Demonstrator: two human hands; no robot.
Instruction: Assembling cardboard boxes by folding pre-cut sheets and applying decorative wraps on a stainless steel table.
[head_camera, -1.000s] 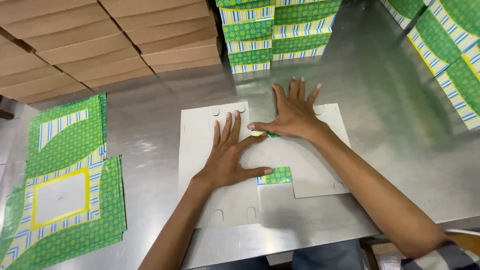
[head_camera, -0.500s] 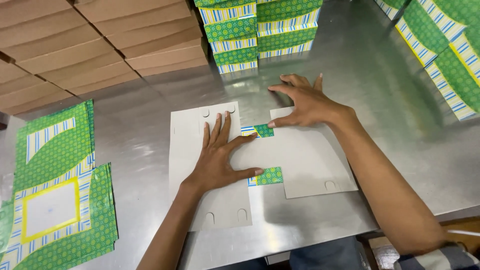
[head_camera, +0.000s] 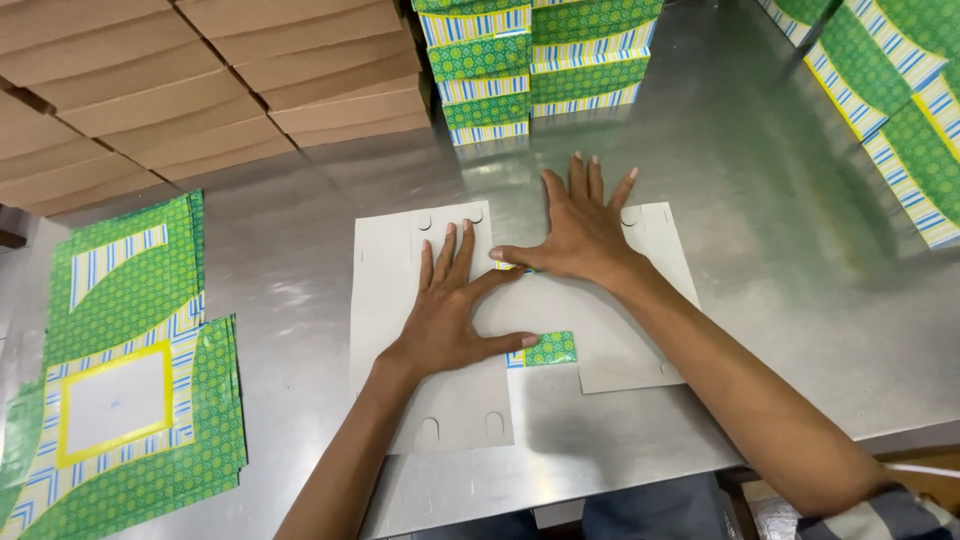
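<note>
Grey cardboard sheet (head_camera: 440, 400) lies flat beneath both spread hands.

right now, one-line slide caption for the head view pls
Both hands, left hand and right hand, press flat on a folded grey carton blank on a steel table.

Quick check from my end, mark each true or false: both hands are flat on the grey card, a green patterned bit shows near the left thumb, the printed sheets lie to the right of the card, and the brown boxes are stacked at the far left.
1. Both the left hand and the right hand press flat on the grey card. True.
2. A green patterned tab shows beside the left thumb. True.
3. The flat printed sheets lie right of the card. False: they lie to its left.
4. The brown boxes are stacked at the far left. True.
5. The table is wooden. False: it is shiny metal.
</note>
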